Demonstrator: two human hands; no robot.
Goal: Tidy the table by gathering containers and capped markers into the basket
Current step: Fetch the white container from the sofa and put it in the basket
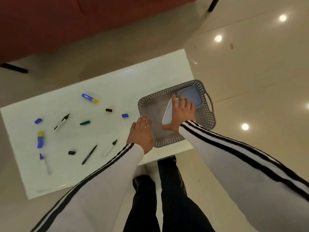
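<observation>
A grey perforated basket [151, 99] sits at the right end of the white table [107, 81]. Inside it lie a blue-lidded container [192, 94] at the far right and a pale container [167, 114] standing on edge. My right hand [181, 114] is spread flat over the pale container. My left hand [140, 133] rests open on the basket's left rim. Left of the basket, markers lie scattered: a black-tipped marker [61, 122], another black-tipped marker [110, 147], a black pen [89, 154], a blue-tipped marker [44, 162]. Loose caps include a green cap [85, 122] and a blue cap [124, 115].
Two blue tubes with yellow caps [90, 98] [40, 139] lie on the table, plus black caps [108, 110] [71, 152] and a blue cap [38, 121]. A dark red sofa [83, 22] stands beyond the table. Glossy floor surrounds it; my legs [167, 190] are at the near edge.
</observation>
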